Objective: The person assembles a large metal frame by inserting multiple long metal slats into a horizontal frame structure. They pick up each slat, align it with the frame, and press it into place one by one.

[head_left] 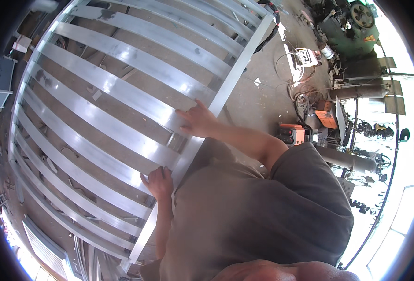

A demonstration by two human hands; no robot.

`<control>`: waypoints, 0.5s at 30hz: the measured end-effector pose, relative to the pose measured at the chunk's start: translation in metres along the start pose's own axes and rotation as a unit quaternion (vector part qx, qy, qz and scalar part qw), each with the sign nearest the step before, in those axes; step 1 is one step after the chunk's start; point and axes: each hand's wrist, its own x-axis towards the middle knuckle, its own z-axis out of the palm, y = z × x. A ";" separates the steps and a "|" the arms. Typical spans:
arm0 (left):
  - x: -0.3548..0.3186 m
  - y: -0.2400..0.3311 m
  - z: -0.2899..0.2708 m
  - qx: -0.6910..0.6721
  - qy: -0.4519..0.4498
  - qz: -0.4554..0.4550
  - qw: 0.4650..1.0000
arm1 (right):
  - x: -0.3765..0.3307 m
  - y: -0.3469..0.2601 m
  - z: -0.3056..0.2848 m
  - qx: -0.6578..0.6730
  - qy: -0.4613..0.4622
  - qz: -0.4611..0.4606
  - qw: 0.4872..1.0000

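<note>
A large frame of silvery metal slats spreads out before me, joined along its near side by a side rail. My right hand rests at the rail end of a slat, fingers apart, holding nothing that I can see. Lower and to the left, my left hand touches the end of another slat close to the rail. Its thumb stands away from the bent fingers, and the fingertips are partly hidden. Between the two hands, a short metal bar shows in a gap beside the right hand.
At right stand an orange-and-black machine, tangled cables and a white container. Farther back is a green machine with a wheel. Gas cylinders lie near the right wall. A grey cabinet stands at far left.
</note>
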 end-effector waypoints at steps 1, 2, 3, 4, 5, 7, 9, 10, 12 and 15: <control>0.002 0.001 -0.001 0.006 -0.008 0.006 1.000 | 0.000 0.002 0.000 0.003 0.011 -0.001 1.000; 0.003 0.002 0.000 -0.003 -0.006 0.006 1.000 | -0.001 0.004 0.001 0.012 0.019 -0.005 1.000; 0.003 0.003 0.000 -0.011 -0.010 0.004 1.000 | -0.002 0.005 0.004 0.014 0.031 -0.007 0.999; 0.002 0.006 0.001 -0.013 -0.019 -0.012 1.000 | -0.002 0.008 0.006 0.017 0.039 -0.017 0.999; 0.001 0.008 0.002 -0.009 -0.015 -0.017 1.000 | -0.002 0.011 0.010 0.015 0.050 -0.026 0.998; -0.002 0.018 0.007 0.009 -0.039 -0.059 0.997 | 0.000 0.022 0.012 0.009 0.042 -0.050 0.998; -0.004 0.027 0.012 -0.005 -0.021 -0.084 0.996 | 0.003 0.036 0.009 0.034 0.021 -0.077 0.996; -0.005 0.031 0.012 -0.007 -0.017 -0.099 0.995 | 0.005 0.041 0.006 0.040 0.005 -0.087 0.995; -0.003 0.041 0.017 -0.007 0.008 -0.117 0.993 | 0.007 0.049 -0.002 0.062 -0.010 -0.098 0.993; -0.002 0.047 0.019 0.006 0.034 -0.132 0.991 | 0.005 0.051 -0.013 0.053 -0.028 -0.115 0.992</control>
